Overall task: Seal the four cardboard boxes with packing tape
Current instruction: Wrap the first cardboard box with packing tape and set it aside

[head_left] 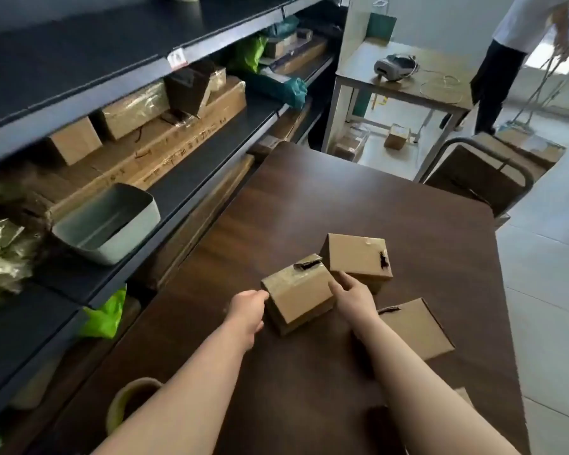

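Dark metal shelving rack (79,70) fills the left side, stacked with cartons and bags. Dark wood-grain surface (342,198) runs from the bottom edge up to mid-frame, beside the rack. Pale table (408,90) stands behind it at top right, with a grey device (395,67) and a loose cable on top. Person in white top and dark trousers (506,60) stands at the far right, partly cropped. Dark chair (480,178) sits at the surface's far right corner. Long flat carton (165,139) lies on the rack's middle shelf, and a grey bin (112,224) sits at that shelf's front edge. A green bag (105,316) sits on the shelf below. Three task boxes are clustered on the surface, centre-right. The near box (414,330) lies flat, partly behind the right forearm, with a dark slit at its far edge. The far box (355,254) lies flat with a torn dark gap on its right side. The middle box (299,293) is tilted, just beside the far box, with glossy tape on its far-left end and a flap gaping at the top. A tan tape roll (125,402) stands on edge at the near left, half hidden by the left forearm. The left hand (247,310) is at the middle box's left end, fingers curled, thumb tip touching the cardboard; cannot tell if it really grips. The right hand (355,297) pinches the middle box's right edge with thumb and forefinger, other fingers tucked out of sight.
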Available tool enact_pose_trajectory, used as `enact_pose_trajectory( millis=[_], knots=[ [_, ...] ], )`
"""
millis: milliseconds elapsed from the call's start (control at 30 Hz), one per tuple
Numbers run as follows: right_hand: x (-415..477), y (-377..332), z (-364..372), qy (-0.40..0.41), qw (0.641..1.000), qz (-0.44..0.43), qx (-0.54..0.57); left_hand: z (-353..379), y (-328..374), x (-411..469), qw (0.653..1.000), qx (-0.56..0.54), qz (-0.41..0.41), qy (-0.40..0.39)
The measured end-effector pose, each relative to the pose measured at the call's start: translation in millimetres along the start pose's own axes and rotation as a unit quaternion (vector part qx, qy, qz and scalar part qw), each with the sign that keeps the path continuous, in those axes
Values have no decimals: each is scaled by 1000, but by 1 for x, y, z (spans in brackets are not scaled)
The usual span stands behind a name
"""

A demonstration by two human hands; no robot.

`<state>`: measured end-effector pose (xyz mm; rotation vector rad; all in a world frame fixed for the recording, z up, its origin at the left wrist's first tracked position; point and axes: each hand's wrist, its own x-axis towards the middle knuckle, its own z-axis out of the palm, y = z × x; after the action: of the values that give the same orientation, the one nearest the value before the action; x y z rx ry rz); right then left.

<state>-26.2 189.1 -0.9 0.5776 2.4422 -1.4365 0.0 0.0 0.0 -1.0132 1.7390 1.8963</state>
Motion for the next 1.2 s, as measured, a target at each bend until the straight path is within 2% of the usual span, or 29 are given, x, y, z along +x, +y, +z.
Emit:
enact_pose_trajectory(
  millis=[333, 633, 933, 1200],
  knots=[
    [22, 14, 11, -42, 998, 19, -44, 22, 1, 8, 1000, -6, -17, -1],
    [-33, 23, 10, -53, 998, 9, -41, -11, -8, -23, 999, 43, -5, -3],
    [-123, 50, 29, -7, 999, 34, -31, -61, -51, -54, 984, 178, 24, -17],
    [-179, 100, 56, 33, 991, 125, -32, -92, -94, -77, 953, 298, 49, -34]
  ],
)
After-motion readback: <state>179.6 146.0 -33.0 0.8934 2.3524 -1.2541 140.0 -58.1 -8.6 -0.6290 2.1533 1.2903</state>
